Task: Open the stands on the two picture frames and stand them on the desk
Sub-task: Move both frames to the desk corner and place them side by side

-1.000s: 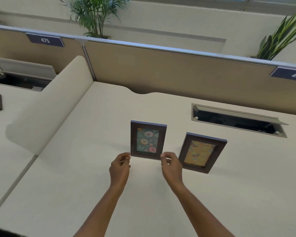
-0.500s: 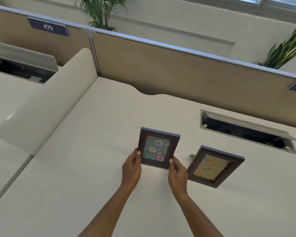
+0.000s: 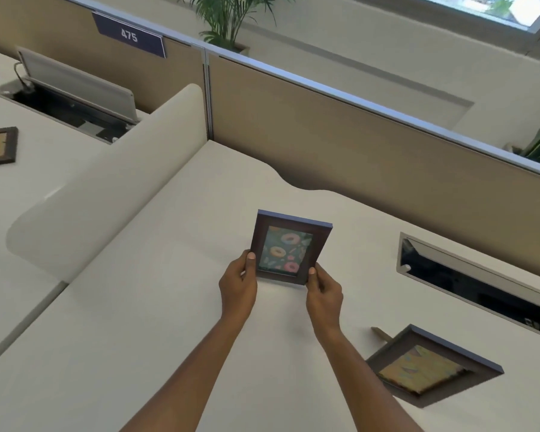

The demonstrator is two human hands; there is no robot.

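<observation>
- The left hand point(image 3: 238, 285) and the right hand point(image 3: 324, 291) both hold the dark wooden frame with the doughnut picture point(image 3: 289, 247) by its lower corners, upright above the cream table point(image 3: 138, 322).
- The second dark frame with the yellow picture point(image 3: 430, 366) stands tilted on the table, to the right of the doughnut frame and nearer the person.

Both bare forearms are extended forward from the bottom edge and converge slightly toward the middle. The left hand point(image 3: 238, 283) is curled, thumb raised and pressed forward, its grip closed at the lower left. The right hand point(image 3: 324, 289) is curled likewise, thumb up, its grip closed at the lower right. The wrists are held nearly straight.
</observation>
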